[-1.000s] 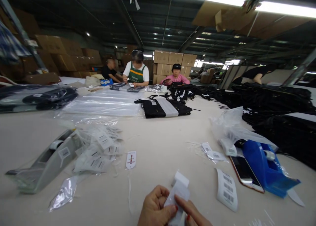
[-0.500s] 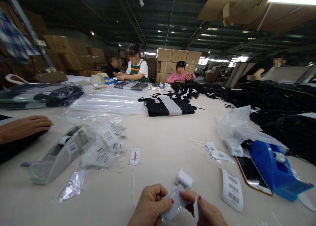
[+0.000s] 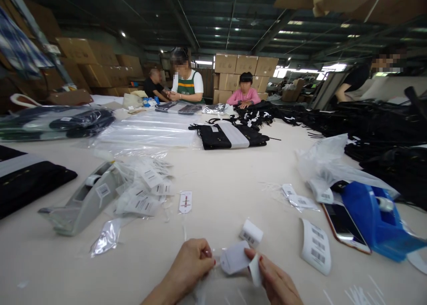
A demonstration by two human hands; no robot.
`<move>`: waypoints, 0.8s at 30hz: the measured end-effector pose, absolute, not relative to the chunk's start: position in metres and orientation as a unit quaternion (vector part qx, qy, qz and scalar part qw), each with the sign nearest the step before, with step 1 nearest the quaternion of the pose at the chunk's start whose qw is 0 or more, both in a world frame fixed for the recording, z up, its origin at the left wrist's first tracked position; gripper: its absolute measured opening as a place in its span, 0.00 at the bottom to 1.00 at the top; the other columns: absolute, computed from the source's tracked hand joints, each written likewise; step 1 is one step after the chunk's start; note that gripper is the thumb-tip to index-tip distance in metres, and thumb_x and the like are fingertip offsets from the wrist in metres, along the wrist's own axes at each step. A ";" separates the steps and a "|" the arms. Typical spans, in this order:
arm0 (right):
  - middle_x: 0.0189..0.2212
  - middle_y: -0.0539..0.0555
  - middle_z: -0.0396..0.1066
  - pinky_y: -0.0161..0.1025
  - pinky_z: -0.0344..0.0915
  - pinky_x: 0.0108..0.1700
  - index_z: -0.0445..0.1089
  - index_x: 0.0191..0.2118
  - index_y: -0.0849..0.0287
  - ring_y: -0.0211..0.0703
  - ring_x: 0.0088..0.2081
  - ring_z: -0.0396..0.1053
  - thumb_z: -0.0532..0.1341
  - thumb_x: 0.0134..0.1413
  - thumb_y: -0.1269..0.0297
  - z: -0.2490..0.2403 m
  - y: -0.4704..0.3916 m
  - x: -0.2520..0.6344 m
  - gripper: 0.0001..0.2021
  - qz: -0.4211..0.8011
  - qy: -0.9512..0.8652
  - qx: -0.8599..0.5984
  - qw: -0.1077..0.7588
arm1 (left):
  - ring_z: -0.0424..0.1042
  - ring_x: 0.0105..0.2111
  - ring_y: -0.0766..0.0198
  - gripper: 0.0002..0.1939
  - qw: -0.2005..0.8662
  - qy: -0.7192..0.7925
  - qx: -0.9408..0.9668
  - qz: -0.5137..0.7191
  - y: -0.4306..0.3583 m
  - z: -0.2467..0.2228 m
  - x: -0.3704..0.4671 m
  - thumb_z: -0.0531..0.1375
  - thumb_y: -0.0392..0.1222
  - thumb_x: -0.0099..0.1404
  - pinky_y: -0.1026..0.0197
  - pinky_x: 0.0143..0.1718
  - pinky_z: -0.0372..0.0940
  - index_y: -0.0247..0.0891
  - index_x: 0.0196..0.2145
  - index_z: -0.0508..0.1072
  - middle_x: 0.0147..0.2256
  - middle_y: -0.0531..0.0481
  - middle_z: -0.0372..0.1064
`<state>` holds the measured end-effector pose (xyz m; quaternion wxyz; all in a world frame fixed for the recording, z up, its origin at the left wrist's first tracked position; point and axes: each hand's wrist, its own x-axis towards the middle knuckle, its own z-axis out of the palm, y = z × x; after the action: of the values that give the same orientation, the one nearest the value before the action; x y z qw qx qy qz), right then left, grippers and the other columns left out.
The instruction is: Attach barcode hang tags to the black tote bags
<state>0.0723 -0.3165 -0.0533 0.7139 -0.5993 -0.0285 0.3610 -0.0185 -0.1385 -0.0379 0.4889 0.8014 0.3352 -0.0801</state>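
Observation:
Low in the middle, a white hang tag (image 3: 234, 258) is pinched at its right edge by the fingers of my right hand (image 3: 278, 278). A small curled white label strip (image 3: 255, 270) is also caught in those fingers. My left hand (image 3: 190, 267) is closed in a pinch just off the tag's left end; what sits between its fingertips is too small to make out. Something clear, like thin plastic, shows below the tag. Just beyond my hands lies a curled roll of barcode labels (image 3: 251, 233). Another hang tag with a red mark (image 3: 185, 202) lies farther off.
On the left stand a grey tape dispenser (image 3: 83, 202) and a pile of bagged tags (image 3: 143, 189). To the right are a barcode label sheet (image 3: 316, 247), a phone (image 3: 345, 227) and a blue tape dispenser (image 3: 373, 220). Folded black goods (image 3: 230, 134) lie ahead; co-workers are beyond.
My left hand has moved left, away from the tag, which now shows flat in my right hand. The other person's hand at the left edge has gone from the black goods.

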 end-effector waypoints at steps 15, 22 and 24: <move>0.34 0.57 0.71 0.33 0.68 0.29 0.71 0.40 0.57 0.43 0.31 0.71 0.57 0.51 0.50 -0.076 -0.337 0.077 0.17 -0.156 -0.415 -0.783 0.436 | 0.62 0.30 0.62 0.06 0.155 -0.073 0.972 0.158 -0.148 -0.070 -0.027 0.51 0.30 0.59 0.60 0.31 0.57 0.36 0.29 0.66 0.29 0.48 0.66; 0.23 0.54 0.67 0.39 0.64 0.27 0.69 0.32 0.59 0.40 0.24 0.66 0.52 0.57 0.54 -0.055 -0.337 0.081 0.15 -0.394 -0.496 -0.669 0.387 | 0.62 0.24 0.66 0.19 0.686 0.176 0.705 -0.015 -0.175 -0.031 -0.035 0.52 0.55 0.58 0.65 0.25 0.55 0.34 0.25 0.67 0.23 0.48 0.65; 0.24 0.53 0.69 0.40 0.65 0.31 0.70 0.33 0.57 0.41 0.26 0.68 0.55 0.55 0.55 -0.055 -0.343 0.082 0.12 -0.350 -0.528 -0.680 0.370 | 0.58 0.19 0.70 0.26 0.801 0.218 0.544 -0.120 -0.186 -0.034 -0.033 0.57 0.64 0.48 0.67 0.21 0.50 0.33 0.22 0.66 0.20 0.50 0.62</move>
<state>0.0818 -0.3433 -0.0551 0.3696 -0.6797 -0.5280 -0.3502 -0.0329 -0.1858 -0.0335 0.8012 0.5443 0.2178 -0.1200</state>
